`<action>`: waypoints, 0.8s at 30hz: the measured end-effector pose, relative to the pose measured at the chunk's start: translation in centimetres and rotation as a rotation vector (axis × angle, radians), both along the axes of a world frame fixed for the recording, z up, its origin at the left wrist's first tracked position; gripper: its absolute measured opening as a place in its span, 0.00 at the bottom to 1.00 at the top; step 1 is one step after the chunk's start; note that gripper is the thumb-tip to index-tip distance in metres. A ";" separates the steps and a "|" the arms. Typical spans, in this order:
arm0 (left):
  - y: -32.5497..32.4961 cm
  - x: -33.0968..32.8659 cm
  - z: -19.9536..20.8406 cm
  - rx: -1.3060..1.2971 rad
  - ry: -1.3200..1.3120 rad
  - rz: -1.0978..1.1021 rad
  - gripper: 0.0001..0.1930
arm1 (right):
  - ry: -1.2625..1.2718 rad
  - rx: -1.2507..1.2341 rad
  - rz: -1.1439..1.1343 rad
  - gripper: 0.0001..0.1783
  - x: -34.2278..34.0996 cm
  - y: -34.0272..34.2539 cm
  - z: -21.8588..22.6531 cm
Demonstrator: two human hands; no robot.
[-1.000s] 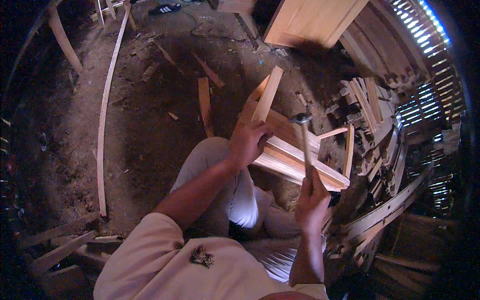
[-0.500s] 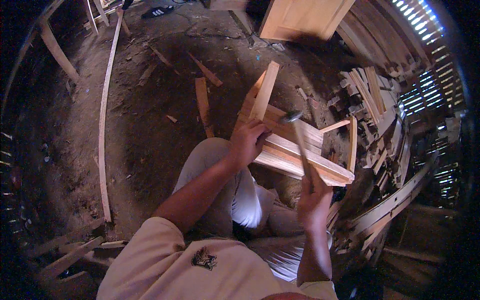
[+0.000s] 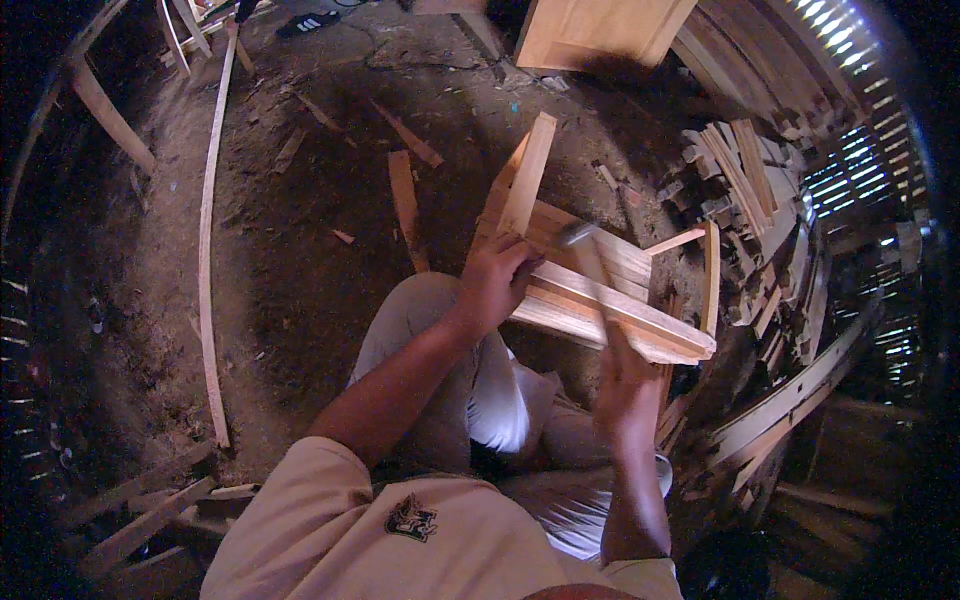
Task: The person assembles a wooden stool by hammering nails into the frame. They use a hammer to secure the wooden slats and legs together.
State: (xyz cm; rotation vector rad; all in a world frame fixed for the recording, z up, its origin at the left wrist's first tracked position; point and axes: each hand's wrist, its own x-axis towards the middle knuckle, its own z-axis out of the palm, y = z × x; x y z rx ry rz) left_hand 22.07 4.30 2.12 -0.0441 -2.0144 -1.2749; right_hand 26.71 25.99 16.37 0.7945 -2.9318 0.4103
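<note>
A small wooden frame point(image 3: 625, 318) made of pale boards and slats lies across in front of my knees, one leg point(image 3: 531, 172) sticking up at its far left and another point(image 3: 711, 275) at its right end. My left hand point(image 3: 498, 283) rests on the near rail by the base of the left leg. Its thumb and fingers are pinched together; whatever is between them is too small to tell. My right hand point(image 3: 628, 392) grips a hammer point(image 3: 594, 270) by its handle. The hammer's metal head, blurred, is above the frame, a short way right of my left fingertips.
Loose wood strips point(image 3: 404, 205) lie on the dirt floor beyond my knee. A long thin batten point(image 3: 208, 240) runs along the left. Scrap wood is piled point(image 3: 745, 190) at the right, near long planks point(image 3: 790, 400). A wooden panel point(image 3: 600, 35) stands at the back.
The hammer head has shifted slightly toward my left hand and looks more blurred. My left hand stays at the same spot on the frame. The whole view has tilted a little.
</note>
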 end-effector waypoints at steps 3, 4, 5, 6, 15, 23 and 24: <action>-0.3 0.0 -0.3 -0.058 0.015 0.006 0.04 | -0.032 -0.235 -0.084 0.20 0.1 -0.5 0.9; -0.3 -0.1 -0.5 -0.045 -0.002 -0.002 0.04 | -0.012 -0.349 -0.153 0.20 0.2 -0.7 1.0; -0.3 -0.2 -0.7 -0.031 -0.019 -0.010 0.04 | 0.008 -0.463 -0.223 0.20 0.3 -0.7 1.0; -0.2 -0.3 -0.7 -0.019 -0.031 -0.021 0.04 | 0.009 -0.446 -0.221 0.21 0.4 -0.6 0.6; -0.2 -0.5 -0.7 -0.052 -0.029 -0.014 0.08 | -0.106 -0.652 -0.248 0.21 -0.1 0.8 -1.2; 0.1 0.1 0.0 -0.006 -0.001 0.003 0.03 | 0.059 -0.321 -0.102 0.20 0.3 -0.4 0.9; 0.1 0.2 0.0 -0.013 -0.007 0.011 0.03 | 0.084 -0.381 -0.135 0.20 0.5 -0.4 0.8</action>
